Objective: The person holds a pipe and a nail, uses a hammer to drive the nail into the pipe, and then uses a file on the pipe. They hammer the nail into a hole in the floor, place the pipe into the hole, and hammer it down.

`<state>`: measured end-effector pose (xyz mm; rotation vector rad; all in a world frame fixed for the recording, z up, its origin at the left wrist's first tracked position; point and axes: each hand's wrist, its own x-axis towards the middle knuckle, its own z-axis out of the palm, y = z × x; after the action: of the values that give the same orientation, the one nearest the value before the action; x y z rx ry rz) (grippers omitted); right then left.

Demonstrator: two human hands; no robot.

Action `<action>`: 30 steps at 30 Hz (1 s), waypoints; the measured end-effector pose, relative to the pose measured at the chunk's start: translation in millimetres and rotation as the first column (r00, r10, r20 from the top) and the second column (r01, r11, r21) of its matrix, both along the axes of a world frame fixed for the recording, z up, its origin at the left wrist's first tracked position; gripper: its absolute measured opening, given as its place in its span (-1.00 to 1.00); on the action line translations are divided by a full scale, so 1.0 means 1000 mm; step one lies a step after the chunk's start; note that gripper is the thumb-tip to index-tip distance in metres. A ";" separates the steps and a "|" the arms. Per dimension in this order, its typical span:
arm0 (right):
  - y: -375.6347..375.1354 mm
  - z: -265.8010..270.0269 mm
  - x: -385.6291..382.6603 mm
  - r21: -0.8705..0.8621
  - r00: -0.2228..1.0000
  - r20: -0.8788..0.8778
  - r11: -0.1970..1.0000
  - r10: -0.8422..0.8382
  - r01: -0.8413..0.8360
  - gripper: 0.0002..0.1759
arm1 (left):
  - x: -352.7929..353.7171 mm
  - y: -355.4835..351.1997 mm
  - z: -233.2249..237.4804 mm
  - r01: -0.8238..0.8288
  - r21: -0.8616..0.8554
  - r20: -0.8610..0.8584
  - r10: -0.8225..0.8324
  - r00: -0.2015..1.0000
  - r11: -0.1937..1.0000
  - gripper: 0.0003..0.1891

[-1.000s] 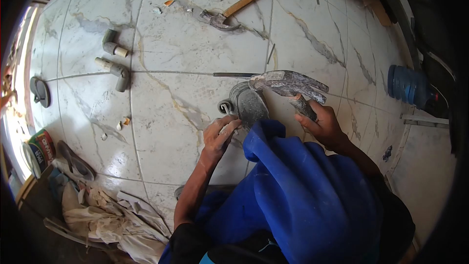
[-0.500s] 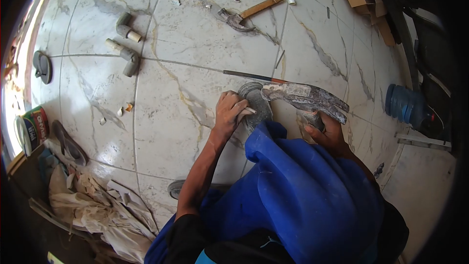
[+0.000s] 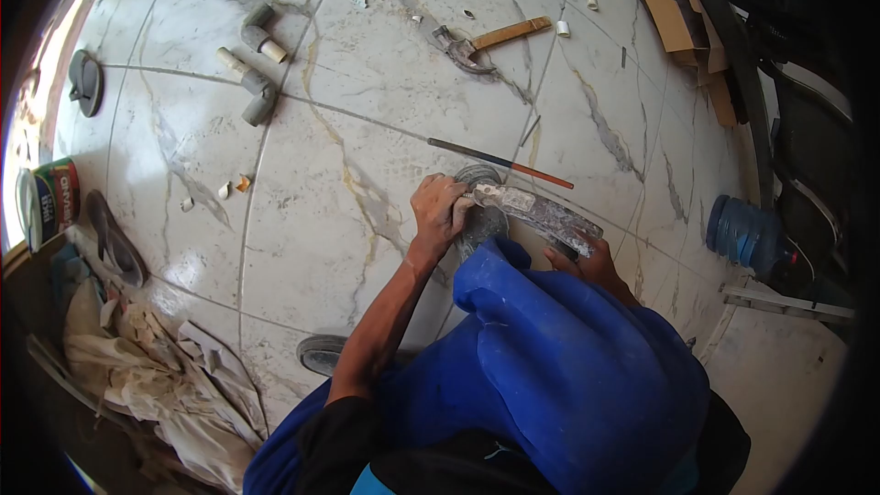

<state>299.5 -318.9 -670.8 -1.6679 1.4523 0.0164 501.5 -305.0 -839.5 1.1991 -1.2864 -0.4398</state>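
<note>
The left hand [image 3: 438, 211] is seen clenched on the near edge of a round grey fitting [image 3: 483, 220], which is pinned to the marble floor [image 3: 321, 183] just ahead of a blue-clad knee [image 3: 568, 357]. The right hand [image 3: 588, 266] is closed around the handle of a cement-crusted hammer [image 3: 541, 211]; most of the handle is hidden behind the knee. The hammer's head is laid across the top of the fitting, touching or all but touching the left fingers [image 3: 458, 206].

A thin rod [image 3: 500, 163] with an orange end is lying on the floor just beyond the fitting. Farther off, a second hammer [image 3: 477, 44] with a wooden handle is seen among small chips. Two grey pipe elbows [image 3: 257, 64] are lying near each other to the left, well apart from the hands. A tin [image 3: 46, 203], a sandal [image 3: 115, 243] and a heap of rags [image 3: 165, 357] are gathered at the left edge. A blue bottle [image 3: 747, 236] is lying on its side at the right.
</note>
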 end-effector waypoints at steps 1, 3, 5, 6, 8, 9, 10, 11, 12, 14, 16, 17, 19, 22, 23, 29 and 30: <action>-0.003 0.004 0.000 0.001 1.000 -0.004 1.000 0.007 -0.007 -0.53 | -0.001 0.001 0.000 -0.007 0.001 -0.004 0.007 1.000 1.000 -0.81; -0.008 0.010 -0.001 -0.205 0.997 0.044 0.978 0.057 -0.047 -0.59 | -0.003 0.000 -0.003 -0.040 0.012 -0.036 0.040 0.999 0.999 -0.83; -0.005 0.027 -0.002 -0.036 0.956 0.268 0.991 -0.118 0.132 -0.62 | -0.002 0.001 -0.001 -0.041 0.032 -0.049 0.043 0.998 0.999 -0.83; 0.043 -0.030 -0.080 0.464 0.674 0.374 0.758 -0.637 0.459 -0.54 | -0.002 0.001 -0.001 -0.030 0.047 -0.056 0.033 0.998 0.998 -0.83; 0.025 0.042 -0.006 0.126 0.986 0.148 0.991 -0.072 0.053 -0.57 | -0.004 0.003 -0.005 -0.035 0.069 -0.067 0.040 0.997 0.997 -0.83; 0.013 0.061 0.021 0.049 0.986 0.111 0.991 0.122 -0.128 -0.58 | -0.004 0.003 -0.006 -0.029 0.081 -0.072 0.035 0.997 0.996 -0.83; 0.004 0.069 0.038 0.012 0.967 0.082 0.970 0.242 -0.244 -0.59 | -0.004 0.003 -0.005 -0.033 0.080 -0.073 0.039 0.997 0.996 -0.83; -0.009 0.070 0.048 -0.005 0.949 0.024 0.949 0.315 -0.315 -0.61 | -0.004 0.004 -0.004 -0.029 0.056 -0.063 0.033 0.997 0.998 -0.83; -0.017 0.066 0.048 -0.032 0.934 -0.019 0.934 0.356 -0.356 -0.62 | -0.001 -0.001 -0.003 -0.024 0.016 -0.048 0.025 0.999 1.000 -0.83; -0.019 0.035 0.016 -0.124 0.967 -0.193 0.974 0.164 -0.190 -0.55 | 0.000 -0.007 -0.006 -0.035 0.010 -0.053 0.036 0.998 0.999 -0.83; -0.018 0.038 0.005 -0.276 0.995 -0.032 0.956 0.094 -0.100 -0.59 | -0.001 0.001 -0.008 -0.013 0.036 -0.059 0.015 0.998 0.999 -0.84; -0.015 0.034 -0.003 -0.272 0.995 -0.032 0.957 0.097 -0.102 -0.59 | -0.001 0.001 -0.008 -0.016 0.040 -0.059 0.018 0.998 0.999 -0.84; -0.004 0.028 -0.012 -0.002 0.935 0.311 0.983 -0.173 0.183 -0.56 | -0.001 0.001 -0.008 -0.008 0.057 -0.060 0.011 0.998 0.998 -0.85; -0.012 0.010 0.001 -0.034 0.993 -0.104 0.998 0.051 -0.055 -0.61 | -0.001 0.000 -0.008 -0.008 0.029 -0.078 0.010 0.997 1.000 -0.87; -0.012 0.003 0.004 -0.083 0.932 -0.232 0.949 0.279 -0.305 -0.63 | -0.002 0.001 -0.008 -0.006 0.023 -0.077 0.008 0.997 1.000 -0.87; -0.021 0.050 0.030 -0.439 0.880 -0.091 0.775 0.466 -0.456 -0.69 | -0.005 0.004 -0.009 -0.038 0.121 -0.131 0.054 0.990 0.992 -0.82; -0.020 0.053 0.039 -0.339 0.942 -0.007 0.886 0.335 -0.318 -0.68 | -0.005 0.003 -0.008 -0.040 0.111 -0.129 0.054 0.990 0.993 -0.82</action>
<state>338.6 -338.9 -617.4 -2.1645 1.1634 -0.0929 496.6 -301.7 -847.9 1.2673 -1.1306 -0.5506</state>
